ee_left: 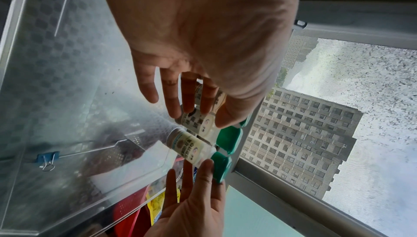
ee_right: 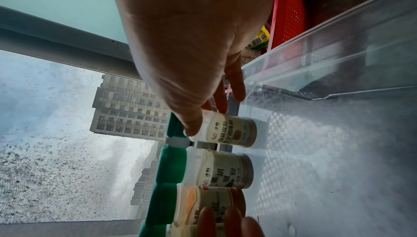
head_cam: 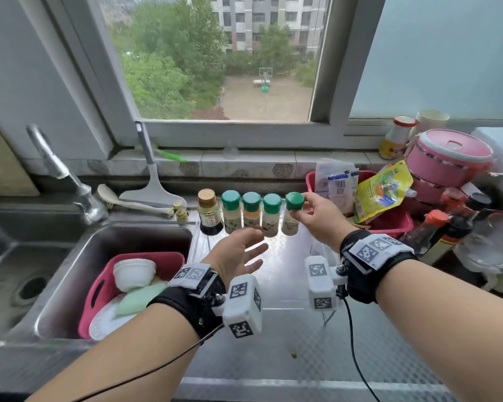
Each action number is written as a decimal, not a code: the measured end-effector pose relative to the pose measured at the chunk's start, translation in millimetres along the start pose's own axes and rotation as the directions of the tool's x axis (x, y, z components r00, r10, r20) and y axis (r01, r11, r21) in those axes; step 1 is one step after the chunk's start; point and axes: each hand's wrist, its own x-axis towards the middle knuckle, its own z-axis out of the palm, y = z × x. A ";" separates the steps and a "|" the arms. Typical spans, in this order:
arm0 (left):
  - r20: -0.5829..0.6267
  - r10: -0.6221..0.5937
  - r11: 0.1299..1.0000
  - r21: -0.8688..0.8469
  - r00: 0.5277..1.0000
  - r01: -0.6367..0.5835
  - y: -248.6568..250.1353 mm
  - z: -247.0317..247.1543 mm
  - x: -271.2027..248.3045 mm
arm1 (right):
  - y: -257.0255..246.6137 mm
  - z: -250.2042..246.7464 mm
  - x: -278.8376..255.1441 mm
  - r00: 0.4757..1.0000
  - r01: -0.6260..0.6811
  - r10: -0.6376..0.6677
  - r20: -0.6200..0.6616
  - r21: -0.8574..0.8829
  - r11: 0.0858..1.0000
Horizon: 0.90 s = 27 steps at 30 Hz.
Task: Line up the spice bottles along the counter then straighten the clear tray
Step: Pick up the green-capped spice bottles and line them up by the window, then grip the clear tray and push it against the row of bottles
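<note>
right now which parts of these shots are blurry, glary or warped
Head view: sharp row of bottles, smeared jars at right edge, window frame bowed. Left wrist view: left hand soft and backlit, bright window. Right wrist view: right hand blurred, tray throws glare.

A patterned steel tabletop is carrying a row of five bottles along its back edge: a dark sauce bottle, then four green-capped spice bottles. A clear tray is sitting just right of them, a red basket lying beyond it.
</note>
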 end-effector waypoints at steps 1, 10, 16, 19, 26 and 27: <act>-0.002 0.000 1.000 0.001 1.000 0.000 1.0 -2.7 -0.4 | -0.6 1.1 0.8 1.000 0.000 0.000 -0.004 -0.002 1.000; 0.007 -0.008 1.000 0.009 1.000 0.008 3.5 -8.6 -3.1 | -7.5 3.2 -0.4 1.000 -0.017 0.016 0.012 0.027 0.999; 0.016 -0.002 1.000 0.024 1.000 0.001 1.1 -8.1 -7.2 | -9.3 6.0 -5.1 0.999 -0.034 0.034 0.005 0.036 0.999; 0.010 0.013 1.000 0.028 1.000 -0.013 0.2 -8.2 -11.8 | -10.3 6.8 -6.5 0.999 -0.049 0.048 0.011 0.058 0.997; -0.159 0.213 0.975 -0.022 0.964 -0.219 19.0 -20.6 -21.3 | 0.0 6.3 -20.5 0.984 -0.145 0.161 -0.080 0.178 0.973; -0.176 0.230 0.970 -0.035 0.957 -0.240 24.7 -23.7 -23.9 | 2.2 5.6 -22.7 0.974 -0.165 0.195 -0.115 0.231 0.959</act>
